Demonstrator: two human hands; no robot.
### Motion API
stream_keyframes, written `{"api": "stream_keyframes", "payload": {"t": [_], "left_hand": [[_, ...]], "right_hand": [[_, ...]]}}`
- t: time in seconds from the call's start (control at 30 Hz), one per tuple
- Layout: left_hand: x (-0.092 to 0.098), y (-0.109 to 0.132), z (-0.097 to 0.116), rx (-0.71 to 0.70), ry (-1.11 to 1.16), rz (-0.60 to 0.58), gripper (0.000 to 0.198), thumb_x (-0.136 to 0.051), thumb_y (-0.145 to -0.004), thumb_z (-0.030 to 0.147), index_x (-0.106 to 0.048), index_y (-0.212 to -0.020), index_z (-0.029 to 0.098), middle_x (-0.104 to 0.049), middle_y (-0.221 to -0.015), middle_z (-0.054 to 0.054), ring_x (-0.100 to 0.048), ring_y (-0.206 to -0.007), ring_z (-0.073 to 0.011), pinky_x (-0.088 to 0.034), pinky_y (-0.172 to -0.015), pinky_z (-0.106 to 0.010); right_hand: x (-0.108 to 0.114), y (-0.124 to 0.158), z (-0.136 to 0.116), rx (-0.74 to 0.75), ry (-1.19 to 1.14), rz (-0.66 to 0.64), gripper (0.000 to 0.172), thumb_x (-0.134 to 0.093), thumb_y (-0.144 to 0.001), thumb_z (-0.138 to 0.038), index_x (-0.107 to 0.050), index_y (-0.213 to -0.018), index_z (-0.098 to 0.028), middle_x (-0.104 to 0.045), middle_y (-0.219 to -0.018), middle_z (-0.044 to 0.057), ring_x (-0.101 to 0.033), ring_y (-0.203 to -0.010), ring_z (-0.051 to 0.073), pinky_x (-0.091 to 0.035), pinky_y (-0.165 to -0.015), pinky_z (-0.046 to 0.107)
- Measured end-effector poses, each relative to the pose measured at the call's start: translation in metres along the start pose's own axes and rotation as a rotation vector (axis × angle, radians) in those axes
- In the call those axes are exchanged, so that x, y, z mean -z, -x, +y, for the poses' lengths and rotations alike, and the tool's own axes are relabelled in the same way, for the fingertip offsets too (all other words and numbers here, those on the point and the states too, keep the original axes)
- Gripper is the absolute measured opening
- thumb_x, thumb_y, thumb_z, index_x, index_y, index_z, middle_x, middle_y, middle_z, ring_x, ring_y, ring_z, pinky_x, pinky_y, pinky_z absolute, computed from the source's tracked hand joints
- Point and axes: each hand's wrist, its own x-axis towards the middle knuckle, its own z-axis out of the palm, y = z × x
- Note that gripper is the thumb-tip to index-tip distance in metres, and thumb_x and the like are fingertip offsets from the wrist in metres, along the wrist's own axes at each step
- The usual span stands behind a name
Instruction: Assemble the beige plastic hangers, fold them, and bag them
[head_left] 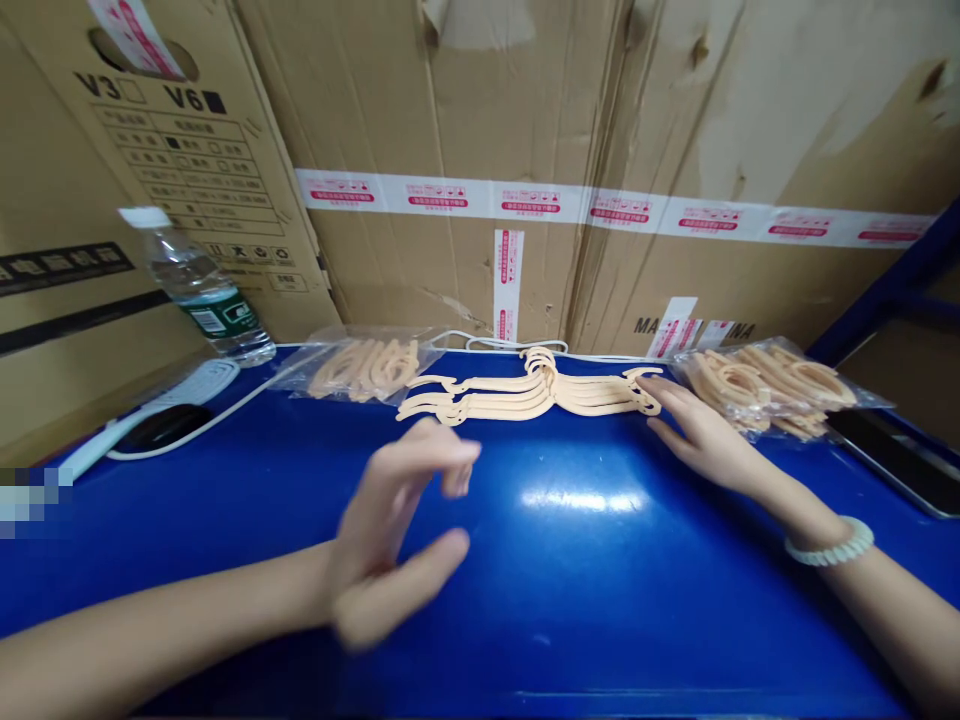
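Several cream-coloured hangers [510, 397] lie overlapped in a row on the blue table [570, 600], their hooks bunched at the far side. My right hand [697, 430] is at the right end of the hangers, fingers stretched out and fingertips at or touching that end. Nearer to me, my left hand [397, 530] hovers above the table, thumb and fingers apart with nothing between them; it is a little blurred. A bead bracelet [831, 545] circles my right wrist.
Clear plastic bags of hangers lie at the left [367, 368] and right [772, 385]. A water bottle [206, 290] stands at the back left by a white cable [225, 420]. A phone [904, 460] rests at the right. Cardboard boxes [450, 110] wall the back.
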Motion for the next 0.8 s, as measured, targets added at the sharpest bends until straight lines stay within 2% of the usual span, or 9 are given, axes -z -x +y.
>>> {"api": "stream_keyframes", "payload": {"t": [0.03,0.1,0.13,0.2,0.3,0.4,0.53,0.63,0.8], "left_hand": [[0.000,-0.005,-0.010,0.065,0.020,0.014,0.039,-0.064,-0.088,0.017,-0.057,-0.125,0.029,-0.055,-0.092,-0.001,-0.056,-0.084,-0.0166,-0.050,-0.080,-0.034],[0.000,-0.015,-0.031,0.394,0.078,0.041,0.031,-0.063,-0.085,0.018,-0.060,-0.115,0.024,-0.052,-0.090,-0.001,-0.054,-0.081,-0.0156,-0.047,-0.073,-0.030],[0.001,-0.019,-0.040,0.505,0.131,0.067,0.028,-0.063,-0.083,0.021,-0.061,-0.110,0.022,-0.051,-0.087,-0.001,-0.052,-0.077,-0.0153,-0.045,-0.069,-0.029],[0.002,-0.024,-0.052,0.606,0.209,0.105,0.028,-0.063,-0.080,0.025,-0.062,-0.107,0.020,-0.052,-0.089,-0.001,-0.052,-0.077,-0.0154,-0.045,-0.070,-0.029],[0.004,-0.024,-0.055,0.600,0.166,0.118,0.027,-0.065,-0.077,0.025,-0.064,-0.103,0.019,-0.055,-0.089,-0.001,-0.053,-0.081,-0.0161,-0.044,-0.074,-0.029],[0.005,-0.020,-0.050,0.592,0.113,0.077,0.024,-0.065,-0.076,0.025,-0.065,-0.099,0.019,-0.056,-0.088,-0.002,-0.054,-0.083,-0.0168,-0.044,-0.072,-0.029],[0.004,-0.019,-0.046,0.584,0.102,0.052,0.024,-0.065,-0.077,0.027,-0.065,-0.099,0.019,-0.056,-0.089,-0.002,-0.055,-0.082,-0.0165,-0.046,-0.071,-0.028],[0.003,-0.020,-0.047,0.580,0.095,0.047,0.024,-0.065,-0.077,0.027,-0.065,-0.100,0.018,-0.057,-0.089,-0.002,-0.056,-0.083,-0.0163,-0.047,-0.072,-0.028],[0.003,-0.019,-0.047,0.576,0.086,0.046,0.024,-0.066,-0.078,0.026,-0.065,-0.101,0.019,-0.062,-0.092,-0.004,-0.059,-0.088,-0.0184,-0.049,-0.074,-0.029]], "right_hand": [[-0.002,0.001,0.001,0.009,0.014,-0.020,0.053,-0.044,-0.101,-0.029,-0.044,-0.150,-0.012,-0.052,-0.150,0.022,-0.048,-0.141,0.035,-0.041,-0.116,0.056],[-0.006,0.002,0.003,0.024,0.045,-0.061,0.052,-0.043,-0.102,-0.029,-0.043,-0.151,-0.012,-0.048,-0.153,0.022,-0.043,-0.144,0.036,-0.039,-0.117,0.058],[-0.008,0.003,0.003,0.028,0.060,-0.077,0.052,-0.042,-0.102,-0.029,-0.043,-0.151,-0.012,-0.048,-0.153,0.022,-0.043,-0.145,0.037,-0.039,-0.116,0.059],[-0.011,0.003,0.004,0.031,0.084,-0.093,0.050,-0.042,-0.102,-0.030,-0.046,-0.149,-0.012,-0.050,-0.151,0.022,-0.045,-0.142,0.037,-0.041,-0.114,0.061],[-0.012,0.002,0.004,0.027,0.089,-0.076,0.045,-0.043,-0.102,-0.031,-0.052,-0.143,-0.015,-0.058,-0.143,0.021,-0.052,-0.136,0.037,-0.045,-0.110,0.061],[-0.011,0.001,0.003,0.011,0.048,-0.061,0.041,-0.045,-0.101,-0.031,-0.058,-0.137,-0.017,-0.064,-0.133,0.019,-0.058,-0.126,0.035,-0.049,-0.105,0.058],[-0.007,-0.003,-0.003,-0.004,-0.050,-0.056,0.028,-0.048,-0.100,-0.034,-0.070,-0.108,-0.019,-0.069,-0.107,0.016,-0.065,-0.103,0.031,-0.054,-0.092,0.051],[0.000,-0.006,-0.010,-0.047,-0.150,-0.076,0.026,-0.051,-0.098,-0.039,-0.066,-0.090,-0.020,-0.068,-0.092,0.011,-0.066,-0.086,0.026,-0.055,-0.077,0.042],[0.019,-0.004,-0.019,-0.157,-0.283,-0.131,0.027,-0.054,-0.097,-0.047,-0.060,-0.089,-0.022,-0.068,-0.079,0.005,-0.063,-0.067,0.020,-0.050,-0.063,0.033]]}}
